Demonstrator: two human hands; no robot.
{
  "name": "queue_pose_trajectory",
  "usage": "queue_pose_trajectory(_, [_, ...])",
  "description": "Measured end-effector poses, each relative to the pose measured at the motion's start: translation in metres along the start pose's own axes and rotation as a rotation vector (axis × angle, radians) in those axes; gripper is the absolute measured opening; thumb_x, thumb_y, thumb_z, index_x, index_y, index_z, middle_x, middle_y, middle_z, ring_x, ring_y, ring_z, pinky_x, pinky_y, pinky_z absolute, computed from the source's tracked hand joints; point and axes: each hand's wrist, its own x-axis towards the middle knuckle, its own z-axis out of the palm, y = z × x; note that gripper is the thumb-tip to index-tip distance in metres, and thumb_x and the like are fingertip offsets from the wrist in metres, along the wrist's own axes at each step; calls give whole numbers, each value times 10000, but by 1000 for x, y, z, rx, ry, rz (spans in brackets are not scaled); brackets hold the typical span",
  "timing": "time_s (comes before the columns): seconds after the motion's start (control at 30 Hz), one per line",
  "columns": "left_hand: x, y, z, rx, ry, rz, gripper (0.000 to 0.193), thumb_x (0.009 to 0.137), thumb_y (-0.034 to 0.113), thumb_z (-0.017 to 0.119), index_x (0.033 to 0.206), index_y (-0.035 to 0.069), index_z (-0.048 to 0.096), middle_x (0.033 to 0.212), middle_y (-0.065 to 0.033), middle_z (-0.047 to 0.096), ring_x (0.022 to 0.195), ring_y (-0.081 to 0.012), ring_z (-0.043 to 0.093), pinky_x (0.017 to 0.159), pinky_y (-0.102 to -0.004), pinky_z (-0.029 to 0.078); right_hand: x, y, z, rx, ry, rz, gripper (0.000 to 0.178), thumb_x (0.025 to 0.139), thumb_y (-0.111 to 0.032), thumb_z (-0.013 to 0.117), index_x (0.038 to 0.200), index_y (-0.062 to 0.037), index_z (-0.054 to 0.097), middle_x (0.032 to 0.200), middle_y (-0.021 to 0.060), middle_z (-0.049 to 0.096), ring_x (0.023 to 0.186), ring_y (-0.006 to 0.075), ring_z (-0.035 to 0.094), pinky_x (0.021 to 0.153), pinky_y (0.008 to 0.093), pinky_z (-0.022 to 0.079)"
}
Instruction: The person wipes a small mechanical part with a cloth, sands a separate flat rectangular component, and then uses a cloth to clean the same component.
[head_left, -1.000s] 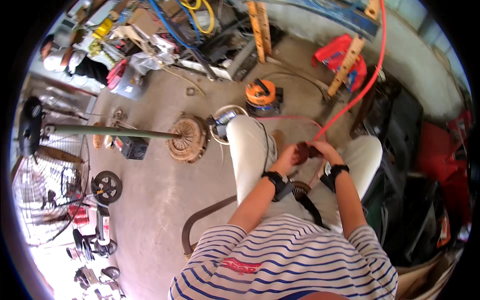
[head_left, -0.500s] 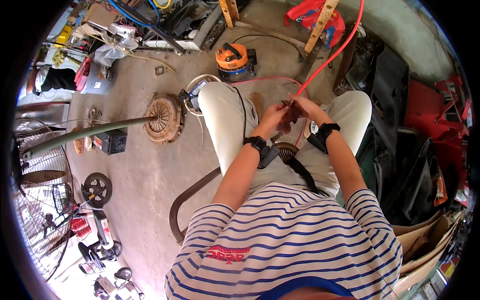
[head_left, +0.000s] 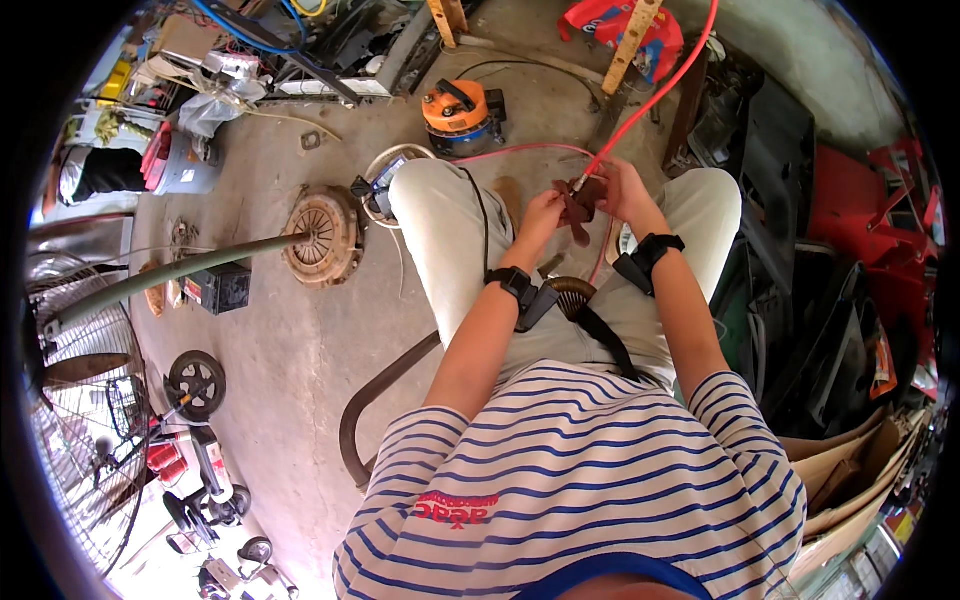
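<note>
Between my knees I hold a dark reddish-brown piece with several flat lobes [head_left: 579, 208]; its exact kind is unclear. My left hand [head_left: 542, 213] pinches its left side. On the other side, the fingers of my right hand [head_left: 624, 192] are closed at its right edge, partly hidden. A bright red hose [head_left: 655, 119] runs down from the upper right, and its metal end fitting [head_left: 579, 184] meets the top of the piece. Whether the fitting is joined to the piece or only touches it, I cannot tell.
An orange and blue round machine [head_left: 458, 112] stands ahead on the floor. Left of my knee lies a rusty clutch cover [head_left: 320, 238], with a green pole [head_left: 180, 264] reaching to it. A fan [head_left: 85, 370] stands far left. Dark panels [head_left: 770, 170] and cardboard [head_left: 850, 470] crowd the right.
My right hand has shifted up and its fingers have opened out somewhat, showing more of the brown piece and the hose's metal fitting. The view has moved slightly.
</note>
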Motion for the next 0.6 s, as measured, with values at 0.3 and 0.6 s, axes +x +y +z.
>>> queue_pose_trajectory(0.3, [0,2,-3,-72,43,87,107,817,92,517,904,30,528,791,-38,559,691,-125,539,634,-244,436,-1,11,13,-377,-16,-115,160,823,-280,527,908,-145,519,795,-26,557,708,79,515,629,230,393])
queue_pose_trajectory(0.6, [-2,4,2,246,82,72,217,833,238,536,899,31,547,749,-15,554,645,-82,502,553,-221,385,2,11,10,-459,17,-203,213,795,-238,577,965,-119,529,882,-21,550,842,81,496,716,226,378])
